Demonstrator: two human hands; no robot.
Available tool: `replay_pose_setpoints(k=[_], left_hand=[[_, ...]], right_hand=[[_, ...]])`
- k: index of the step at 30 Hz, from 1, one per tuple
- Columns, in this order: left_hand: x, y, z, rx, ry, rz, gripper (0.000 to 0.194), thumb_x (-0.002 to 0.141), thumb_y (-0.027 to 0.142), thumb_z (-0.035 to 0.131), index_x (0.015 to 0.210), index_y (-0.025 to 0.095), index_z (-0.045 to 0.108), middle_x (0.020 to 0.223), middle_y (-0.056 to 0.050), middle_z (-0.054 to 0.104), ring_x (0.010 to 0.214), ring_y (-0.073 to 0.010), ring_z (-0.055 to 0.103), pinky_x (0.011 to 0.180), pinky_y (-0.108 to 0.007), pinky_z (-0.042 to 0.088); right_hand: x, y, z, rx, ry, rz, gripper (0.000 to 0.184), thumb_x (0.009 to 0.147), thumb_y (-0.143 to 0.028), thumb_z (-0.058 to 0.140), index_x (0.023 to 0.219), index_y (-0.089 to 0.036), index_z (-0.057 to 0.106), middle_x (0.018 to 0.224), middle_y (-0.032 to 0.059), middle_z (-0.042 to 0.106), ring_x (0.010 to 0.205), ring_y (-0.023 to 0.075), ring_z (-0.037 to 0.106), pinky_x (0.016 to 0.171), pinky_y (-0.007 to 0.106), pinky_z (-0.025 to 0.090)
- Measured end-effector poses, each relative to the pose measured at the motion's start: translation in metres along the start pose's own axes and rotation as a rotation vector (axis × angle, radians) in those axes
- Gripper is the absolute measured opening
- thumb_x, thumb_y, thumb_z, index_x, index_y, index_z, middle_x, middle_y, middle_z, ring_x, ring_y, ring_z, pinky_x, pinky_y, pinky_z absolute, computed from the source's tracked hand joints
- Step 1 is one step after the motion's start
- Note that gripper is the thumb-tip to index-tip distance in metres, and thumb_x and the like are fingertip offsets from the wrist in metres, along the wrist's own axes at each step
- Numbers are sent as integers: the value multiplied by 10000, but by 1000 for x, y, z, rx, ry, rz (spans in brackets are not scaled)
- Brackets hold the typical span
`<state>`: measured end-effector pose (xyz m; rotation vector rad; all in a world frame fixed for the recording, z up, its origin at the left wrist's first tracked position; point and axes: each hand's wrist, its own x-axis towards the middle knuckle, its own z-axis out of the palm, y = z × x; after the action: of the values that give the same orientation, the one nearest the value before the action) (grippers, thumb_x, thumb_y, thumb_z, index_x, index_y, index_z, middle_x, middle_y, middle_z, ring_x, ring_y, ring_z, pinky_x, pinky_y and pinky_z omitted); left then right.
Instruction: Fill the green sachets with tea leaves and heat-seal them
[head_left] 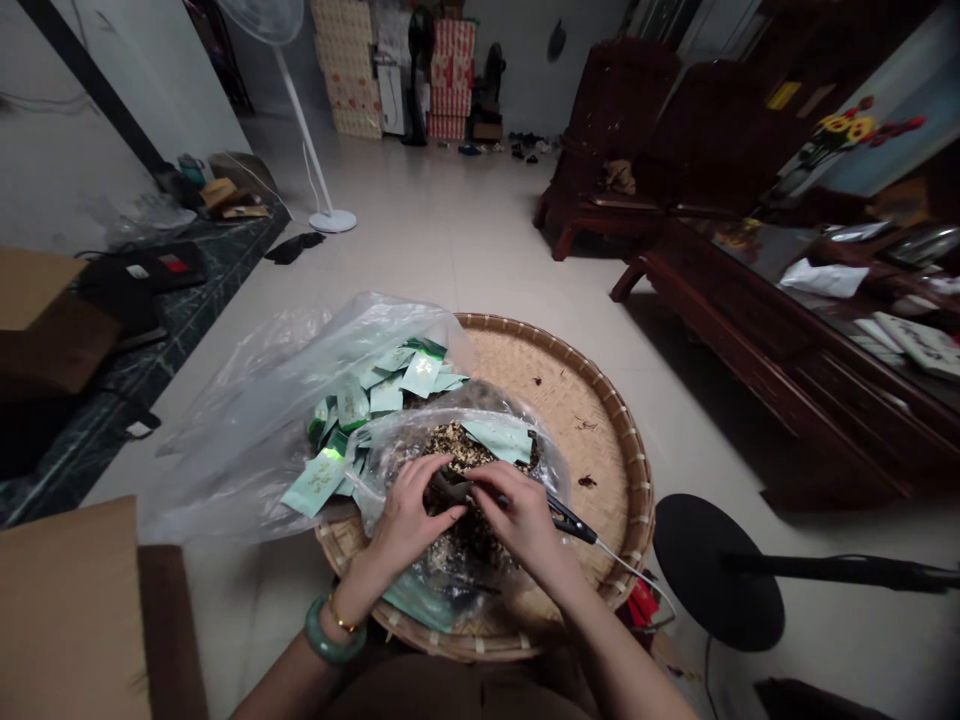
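Observation:
Both hands meet over a clear plastic bag of loose, dried, tan and dark bits. My left hand has its fingers and thumb around a small, dark, curved thing, perhaps a packet; its kind is unclear. From the other side, my right hand pinches its edge. A black-handled tool with a white cord lies beside my right hand, its far end partly hidden. One pale green packet rests on the bits. Several more green packets are heaped at the left in a larger plastic bag.
A round woven bamboo tray bears the bags, with small dark scraps on its right side. Cardboard boxes stand at the left. A black round base and dark wooden furniture are at the right, a white fan ahead.

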<state>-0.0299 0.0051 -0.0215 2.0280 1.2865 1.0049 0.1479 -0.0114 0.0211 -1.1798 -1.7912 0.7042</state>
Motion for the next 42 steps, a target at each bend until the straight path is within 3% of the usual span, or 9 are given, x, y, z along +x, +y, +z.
replay_pose_setpoints(k=[8, 12, 15, 18, 23, 27, 29, 33, 42], left_hand=[[5, -7, -10, -39, -123, 76, 342, 765, 49, 552, 1037, 226, 659, 945, -46, 708, 879, -200, 617, 767, -348, 509], [8, -2, -9, -67, -113, 56, 265, 751, 112, 621, 979, 226, 692, 927, -51, 711, 899, -213, 613, 800, -372, 501], [11, 0, -8, -169, -168, -130, 234, 720, 195, 679, 952, 200, 704, 940, -55, 723, 896, -219, 634, 840, -387, 502], [14, -1, -10, -315, -336, -355, 267, 682, 246, 699, 936, 166, 718, 904, -41, 739, 828, -221, 655, 798, -359, 512], [18, -3, -17, -511, -505, -537, 246, 643, 298, 698, 817, 125, 718, 707, -26, 711, 640, -175, 623, 639, -288, 491], [18, 5, -20, -562, -566, -580, 192, 631, 262, 678, 775, 135, 684, 624, 14, 654, 541, -124, 561, 552, -241, 440], [18, 9, -22, -575, -598, -572, 208, 626, 249, 674, 804, 141, 675, 653, 19, 657, 551, -118, 554, 547, -235, 434], [19, 10, -27, -559, -664, -537, 282, 632, 237, 667, 895, 134, 668, 743, 2, 687, 640, -141, 587, 589, -243, 454], [20, 5, -24, -483, -524, -510, 361, 614, 255, 727, 949, 141, 657, 866, -29, 707, 782, -187, 629, 717, -289, 488]], right_hand=[[-3, -6, -9, 9, -78, -101, 350, 825, -107, 535, 1152, -220, 587, 1032, 82, 651, 962, 197, 613, 840, 353, 524], [-5, -1, -3, 36, -37, -81, 179, 861, -184, 577, 1014, -205, 668, 933, 81, 679, 866, 185, 637, 772, 321, 538], [1, 7, 0, 82, 85, 24, 123, 868, -232, 588, 835, -203, 703, 794, 60, 701, 741, 178, 651, 685, 302, 534], [8, 17, 1, 164, 157, 193, 153, 830, -300, 628, 756, -187, 700, 690, 41, 686, 617, 166, 627, 574, 272, 511], [17, 28, -2, 276, 171, 367, 225, 797, -378, 615, 743, -165, 666, 565, 1, 619, 488, 132, 541, 456, 233, 443], [23, 26, -4, 204, 102, 275, 249, 749, -354, 674, 927, -179, 677, 813, 38, 701, 710, 170, 619, 607, 259, 488], [27, 26, -3, 138, 83, 225, 174, 765, -354, 673, 795, -183, 687, 747, 28, 685, 686, 164, 609, 616, 256, 469], [33, 32, -2, -4, 65, 115, 344, 829, -406, 616, 563, -187, 620, 554, 8, 588, 534, 139, 526, 525, 250, 396], [33, 41, -3, -47, 115, 142, 413, 870, -467, 547, 573, -184, 596, 519, -15, 530, 496, 117, 474, 497, 230, 351]])
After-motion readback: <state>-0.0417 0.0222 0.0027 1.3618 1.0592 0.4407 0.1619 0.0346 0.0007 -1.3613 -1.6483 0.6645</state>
